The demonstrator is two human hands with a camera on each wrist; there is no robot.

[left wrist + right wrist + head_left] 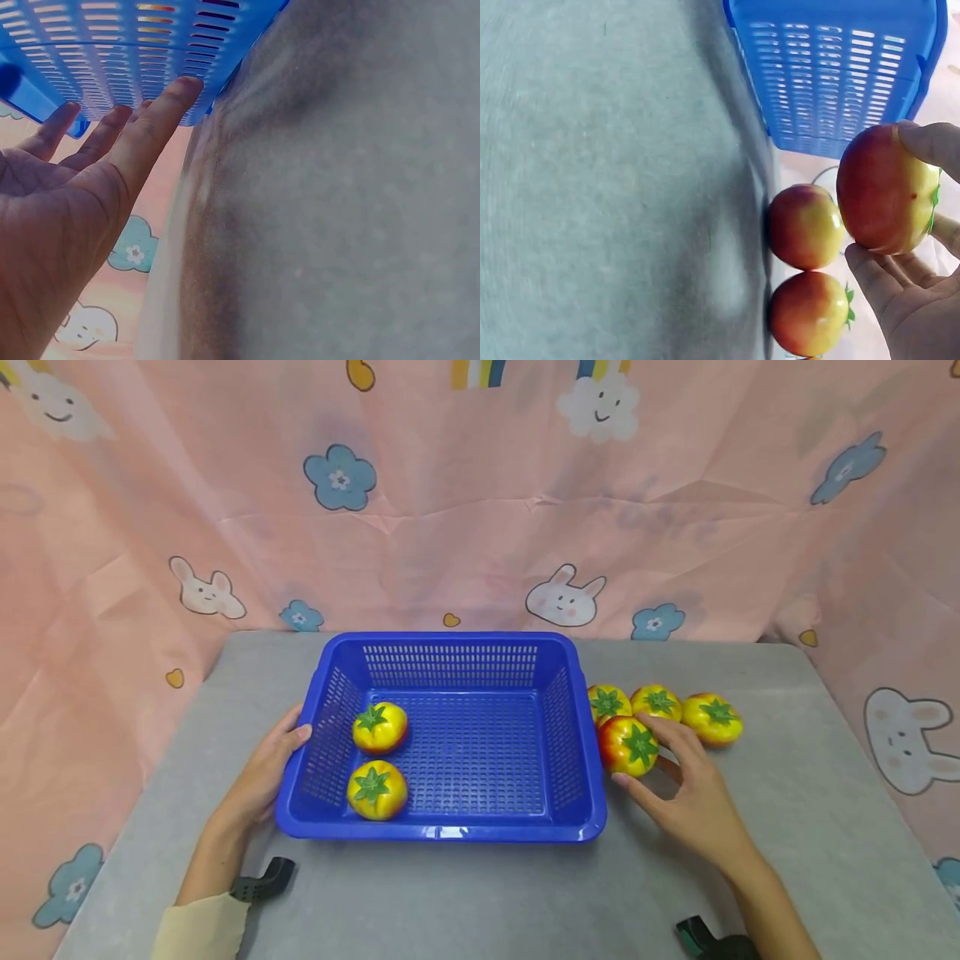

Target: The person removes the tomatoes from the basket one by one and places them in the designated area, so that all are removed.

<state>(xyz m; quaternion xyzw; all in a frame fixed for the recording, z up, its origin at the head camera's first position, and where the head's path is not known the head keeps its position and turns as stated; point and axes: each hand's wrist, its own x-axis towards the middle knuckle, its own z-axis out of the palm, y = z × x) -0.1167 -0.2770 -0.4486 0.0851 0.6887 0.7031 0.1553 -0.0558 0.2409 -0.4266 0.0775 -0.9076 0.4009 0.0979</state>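
Observation:
A blue plastic basket (442, 831) with slotted walls stands on the grey table. My left hand (262, 768) holds its left side, thumb at the rim and fingers (161, 112) against the outer wall. Inside the basket, on the left, lie two yellow-red tomatoes, a rear tomato (380, 727) and a front tomato (377, 791), both with green leafy tops. Just outside the right wall, my right hand (693, 793) pinches another tomato (628, 747) between thumb and fingers. The right wrist view shows this held tomato (885, 191) raised off the table.
Behind the held tomato, three more sit on the table right of the basket: a left tomato (606, 700), a middle tomato (657, 701) and a right tomato (712, 720). A pink patterned cloth (450, 552) hangs along the table's back edge and sides.

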